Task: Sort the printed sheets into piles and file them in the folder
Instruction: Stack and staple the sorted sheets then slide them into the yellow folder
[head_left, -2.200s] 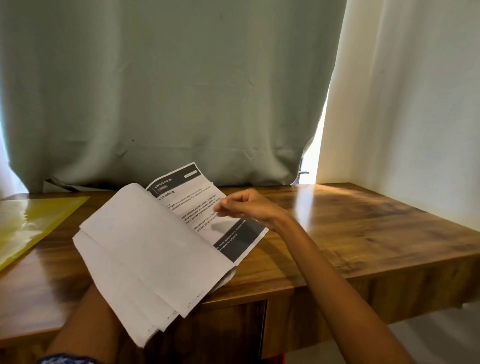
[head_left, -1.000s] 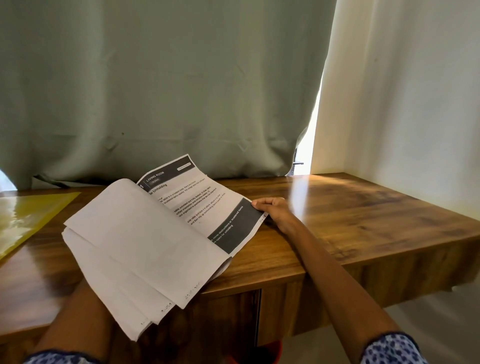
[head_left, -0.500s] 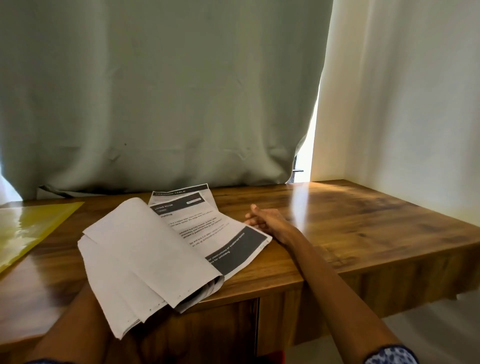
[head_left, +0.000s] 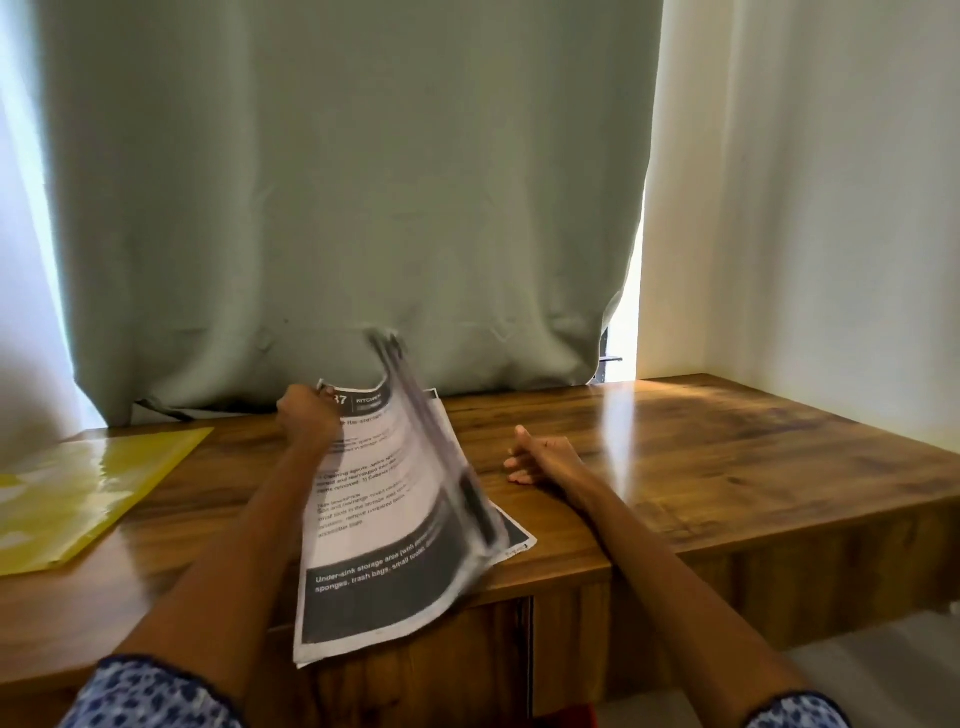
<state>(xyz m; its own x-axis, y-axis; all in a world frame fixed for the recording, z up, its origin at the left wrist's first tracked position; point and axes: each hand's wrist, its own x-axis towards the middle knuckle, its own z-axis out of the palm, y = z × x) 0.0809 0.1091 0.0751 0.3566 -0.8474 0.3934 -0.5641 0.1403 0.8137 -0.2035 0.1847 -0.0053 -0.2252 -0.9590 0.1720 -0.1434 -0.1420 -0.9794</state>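
My left hand (head_left: 306, 418) grips the top left corner of a stack of printed sheets (head_left: 379, 525), held tilted over the desk's front edge. The top page has a "Kitchen" header and a dark band at the bottom. Its right edge curls upward and is blurred. Under the stack, one printed sheet (head_left: 511, 538) lies flat on the wooden desk (head_left: 701, 457), only its lower right corner showing. My right hand (head_left: 540, 460) rests on the desk just right of the sheets, fingers relaxed, holding nothing. A yellow folder (head_left: 78, 488) lies at the desk's left end.
A grey-green curtain (head_left: 353, 208) hangs behind the desk, reaching its back edge. A white wall (head_left: 810, 208) closes off the right side. The desk has a drawer front below its front edge.
My left hand has flipped the stack so that a printed page faces up, and now grips its top corner. My right hand has let go of the laid-down sheet and moved right.
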